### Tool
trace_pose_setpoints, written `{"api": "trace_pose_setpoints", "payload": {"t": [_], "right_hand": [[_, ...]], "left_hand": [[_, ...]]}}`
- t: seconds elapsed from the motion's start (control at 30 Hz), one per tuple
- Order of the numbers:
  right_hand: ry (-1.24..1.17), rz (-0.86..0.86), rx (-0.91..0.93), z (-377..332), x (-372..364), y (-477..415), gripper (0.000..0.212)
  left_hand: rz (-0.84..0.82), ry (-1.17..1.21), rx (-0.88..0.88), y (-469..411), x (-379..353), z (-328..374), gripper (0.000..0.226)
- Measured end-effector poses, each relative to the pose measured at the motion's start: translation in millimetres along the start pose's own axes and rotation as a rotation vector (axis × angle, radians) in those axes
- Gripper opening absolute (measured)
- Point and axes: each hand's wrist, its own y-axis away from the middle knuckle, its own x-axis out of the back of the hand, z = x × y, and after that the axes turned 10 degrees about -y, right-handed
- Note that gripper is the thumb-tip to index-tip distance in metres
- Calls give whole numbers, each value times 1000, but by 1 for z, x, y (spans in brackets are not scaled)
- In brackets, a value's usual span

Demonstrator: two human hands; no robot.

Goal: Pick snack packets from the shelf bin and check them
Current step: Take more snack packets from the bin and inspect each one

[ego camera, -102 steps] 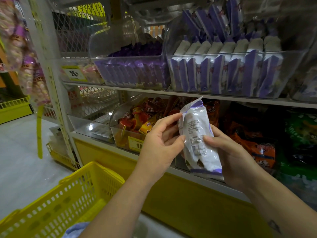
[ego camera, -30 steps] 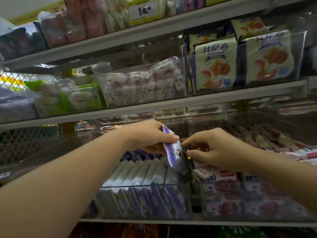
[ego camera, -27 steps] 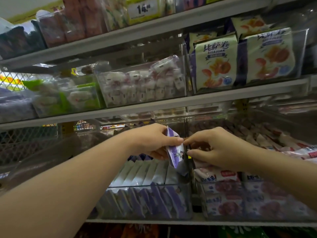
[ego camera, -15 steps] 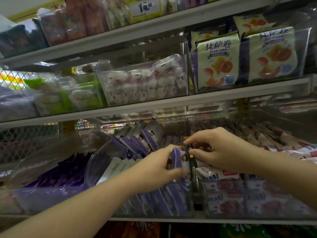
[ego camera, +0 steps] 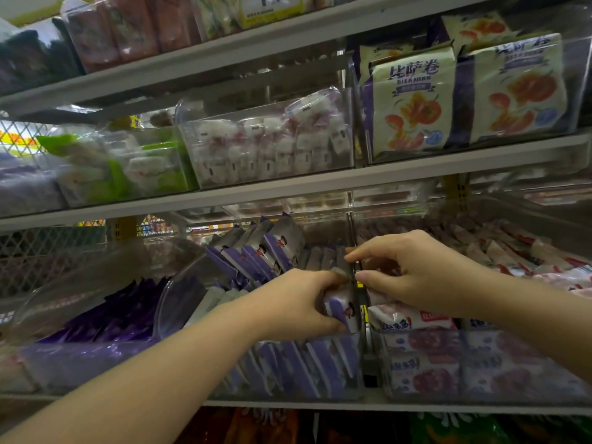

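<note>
Gripped in the left hand [ego camera: 298, 302]: a purple-and-white snack packet [ego camera: 340, 310], standing roughly upright at the right end of the clear shelf bin [ego camera: 288, 373], against its right wall. Just beyond that wall, the right hand [ego camera: 416, 274], fingers curled; pinching anything or not, unclear.

Lower shelf [ego camera: 282, 404], three clear bins.
Left bin [ego camera: 64, 366]: dark purple packets [ego camera: 121, 312]; middle bin [ego camera: 179, 293]: purple-white packets [ego camera: 256, 254]; right bin [ego camera: 496, 363]: red-white packets [ego camera: 413, 318]; bins side by side.
</note>
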Motion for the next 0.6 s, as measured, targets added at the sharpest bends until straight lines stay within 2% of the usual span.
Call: {"api": "trace_pose_setpoints", "payload": {"t": [0.2, 0.33, 0.43, 0.53, 0.6], "right_hand": [[2, -6, 25, 5, -1, 1, 44], [-6, -16, 32, 7, -1, 0, 50], [-17, -12, 35, 7, -1, -2, 51], [-20, -22, 29, 7, -1, -1, 42], [-14, -21, 32, 8, -1, -1, 37]], "left_hand": [[-65, -57, -89, 5, 8, 1, 39], [-255, 48, 53, -2, 25, -2, 38], [-144, 82, 68, -14, 23, -3, 29], [-215, 1, -2, -18, 0, 3, 44], [-278, 27, -3, -18, -9, 3, 45]]}}
